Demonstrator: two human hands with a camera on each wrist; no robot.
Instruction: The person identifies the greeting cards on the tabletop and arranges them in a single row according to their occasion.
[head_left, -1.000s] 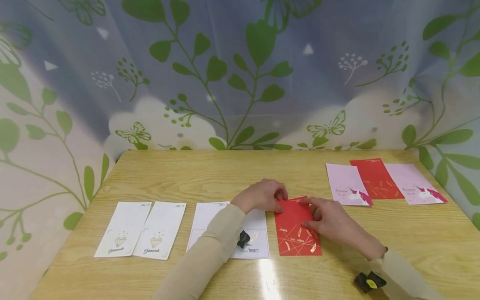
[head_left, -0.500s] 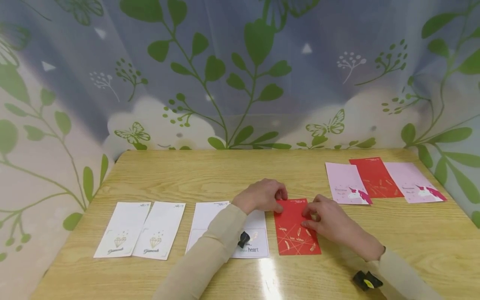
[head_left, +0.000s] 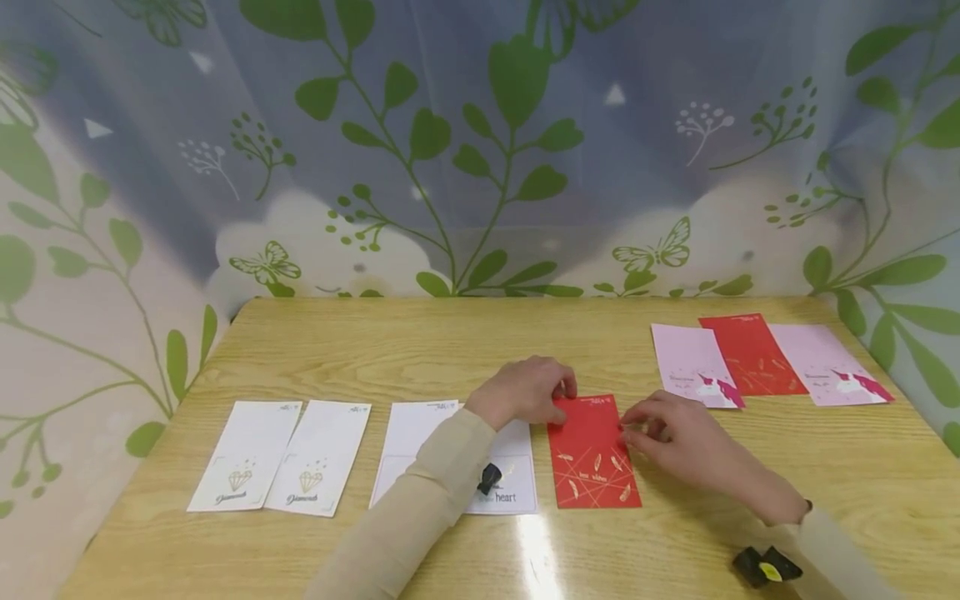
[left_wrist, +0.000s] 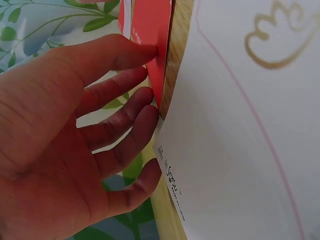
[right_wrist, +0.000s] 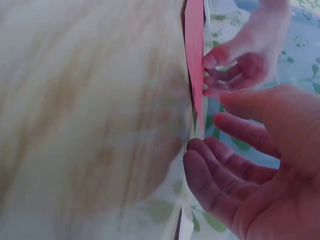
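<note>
In the head view, the red card [head_left: 592, 454] lies on the desk [head_left: 375, 350], just right of the white "heart" card [head_left: 513, 454]; the left hand [head_left: 525, 392] has its thumb on the red card's upper left edge, while the right hand [head_left: 686, 437] sits at its right edge, contact hard to tell. In the left wrist view, the left hand's fingers curve loosely, thumb parted from them; in the right wrist view, the right hand is relaxed, thumb and bent fingers apart.
</note>
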